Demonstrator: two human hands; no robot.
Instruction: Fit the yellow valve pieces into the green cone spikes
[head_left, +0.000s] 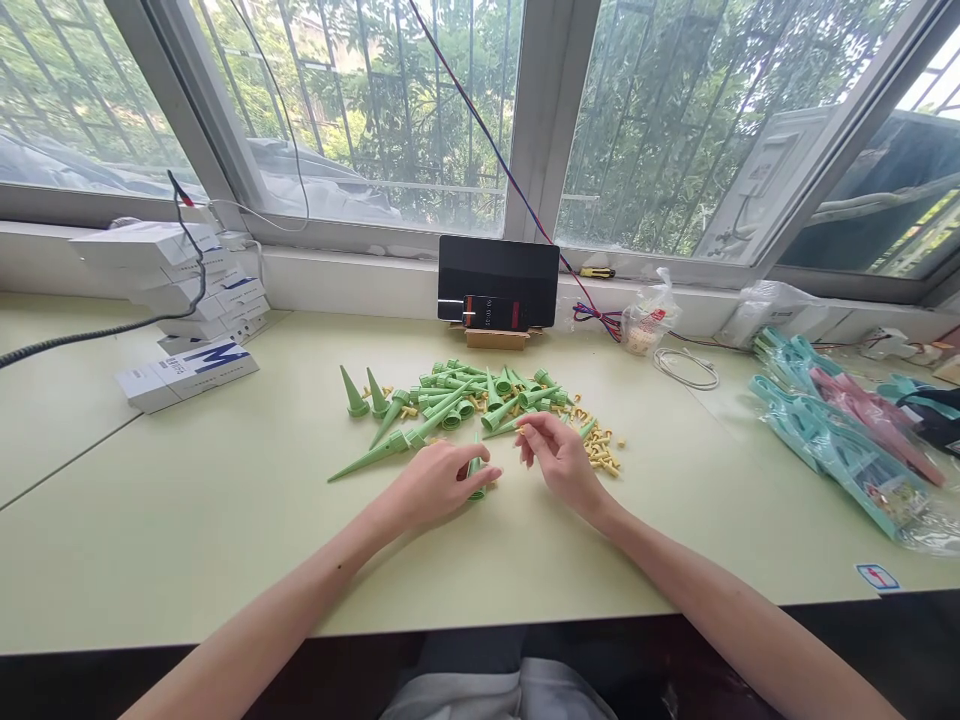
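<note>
My left hand (439, 482) is closed around a green plastic plant-watering spike (476, 490), its wide end down near the table and its tip up between the fingers. Just to the right, my right hand (564, 462) pinches a small yellow plastic piece (520, 430) between thumb and fingertips. Beyond both hands lies a heap of green watering spikes (442, 385), several capped. A long green spike (367, 462) rests on its side left of the heap, and two more stand upright at its left edge. Loose yellow pieces (604, 462) are scattered by my right hand.
At the back, a phone (491, 313) leans on a dark tablet (499, 265) in a cardboard stand. White boxes (202, 375) are stacked at left. A plastic bag (646, 315) and a coiled white cable (686, 370) sit back right; bagged teal and pink items (832, 430) lie far right.
</note>
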